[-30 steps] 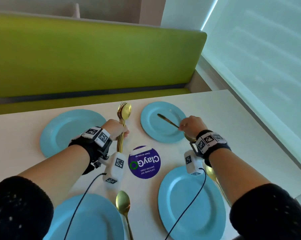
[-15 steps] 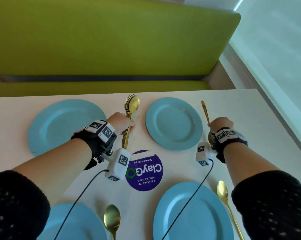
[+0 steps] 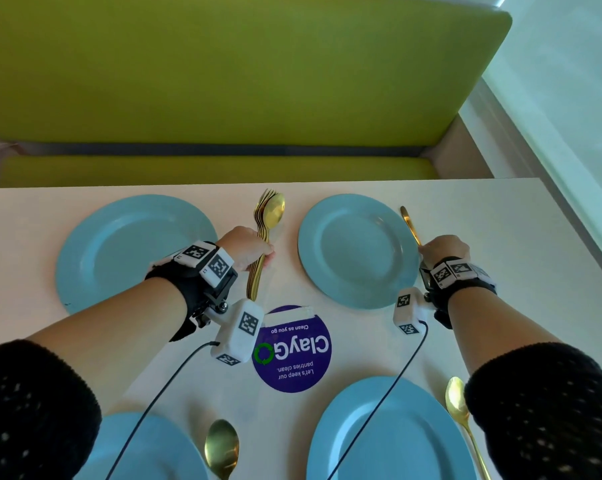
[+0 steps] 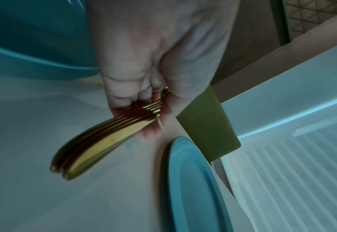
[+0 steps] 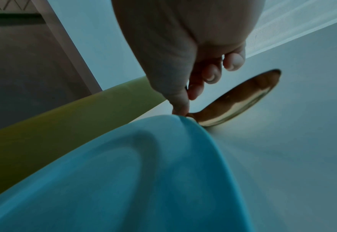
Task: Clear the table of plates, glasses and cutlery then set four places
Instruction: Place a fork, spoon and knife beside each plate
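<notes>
Several stacked gold cutlery pieces [image 3: 262,237]

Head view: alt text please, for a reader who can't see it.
Left hand grips a bundle of gold cutlery between two far blue plates; right hand holds a gold spoon beside the right one. Two nearer plates each have a spoon alongside.

White table [image 3: 500,216] with four blue plates [image 3: 358,251], gold spoons [image 3: 222,445].

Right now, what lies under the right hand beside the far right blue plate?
A gold spoon: its handle sticks out past the right hand, its bowl shows on the white table in the wrist view. The middle is covered.
</notes>
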`<state>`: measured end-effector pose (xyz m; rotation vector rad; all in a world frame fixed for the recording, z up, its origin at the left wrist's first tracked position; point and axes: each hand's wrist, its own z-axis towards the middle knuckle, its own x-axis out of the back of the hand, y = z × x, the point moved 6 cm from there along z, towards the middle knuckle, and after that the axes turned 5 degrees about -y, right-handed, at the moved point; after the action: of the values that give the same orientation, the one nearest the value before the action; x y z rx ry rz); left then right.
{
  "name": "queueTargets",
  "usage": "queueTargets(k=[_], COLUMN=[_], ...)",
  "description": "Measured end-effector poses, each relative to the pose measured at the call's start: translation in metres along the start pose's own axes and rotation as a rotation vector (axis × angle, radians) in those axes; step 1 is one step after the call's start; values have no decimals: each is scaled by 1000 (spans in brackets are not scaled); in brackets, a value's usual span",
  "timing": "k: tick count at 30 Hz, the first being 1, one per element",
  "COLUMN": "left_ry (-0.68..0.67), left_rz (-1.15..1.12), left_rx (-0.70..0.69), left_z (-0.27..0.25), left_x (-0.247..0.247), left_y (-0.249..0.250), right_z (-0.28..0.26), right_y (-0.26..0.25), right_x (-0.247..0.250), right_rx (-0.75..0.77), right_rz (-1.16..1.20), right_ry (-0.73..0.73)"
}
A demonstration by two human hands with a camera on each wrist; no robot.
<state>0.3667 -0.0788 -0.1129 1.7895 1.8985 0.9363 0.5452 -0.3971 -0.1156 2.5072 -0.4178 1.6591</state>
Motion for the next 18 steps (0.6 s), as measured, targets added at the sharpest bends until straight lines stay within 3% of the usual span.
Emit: queueTargets(k=[13, 18], left_ry=[-17, -19], left_rz=[-21, -7], left_rx=[6, -8], left_z=[-7, -25], left_x=[0, 1], left_y=[-4, -10], right_z=[-17, -55], right_y=[-13, -36], right_x=[12, 30], right_rx=[100, 265], right_rz=[57, 143], right_ry=[61, 88])
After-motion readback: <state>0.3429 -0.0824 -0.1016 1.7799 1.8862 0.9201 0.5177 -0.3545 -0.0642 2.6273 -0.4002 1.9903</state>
